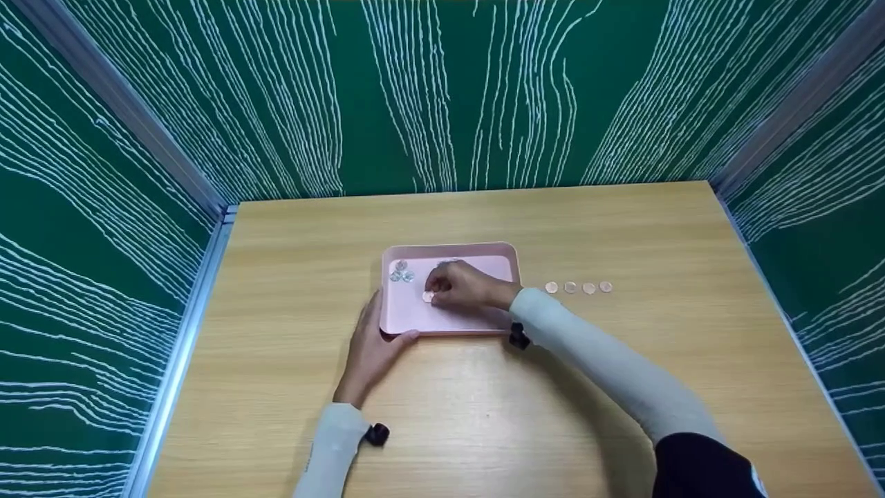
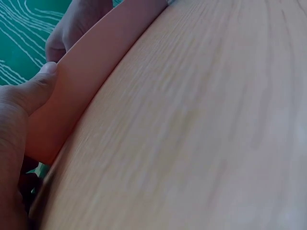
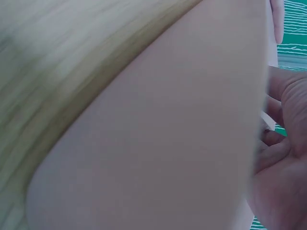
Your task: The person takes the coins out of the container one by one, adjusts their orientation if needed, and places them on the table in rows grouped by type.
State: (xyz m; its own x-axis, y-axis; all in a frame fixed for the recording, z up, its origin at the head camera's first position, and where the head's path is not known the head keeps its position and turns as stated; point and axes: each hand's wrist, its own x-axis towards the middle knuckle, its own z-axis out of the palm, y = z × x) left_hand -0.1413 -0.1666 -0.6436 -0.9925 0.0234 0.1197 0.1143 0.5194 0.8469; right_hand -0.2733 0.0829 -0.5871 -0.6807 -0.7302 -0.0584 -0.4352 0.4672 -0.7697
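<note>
On our pale wooden table (image 1: 276, 290), our right hand (image 1: 462, 285) pinches a round pinkish disc (image 1: 428, 297) inside the pink rectangular tray (image 1: 406, 312), right of our corner-gripping left hand (image 1: 373, 351).

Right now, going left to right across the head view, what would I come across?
Left green panel, cluster of three coins, right hand, row of four coins, right green panel. Left out because they overlap: left hand, pink tray.
</note>
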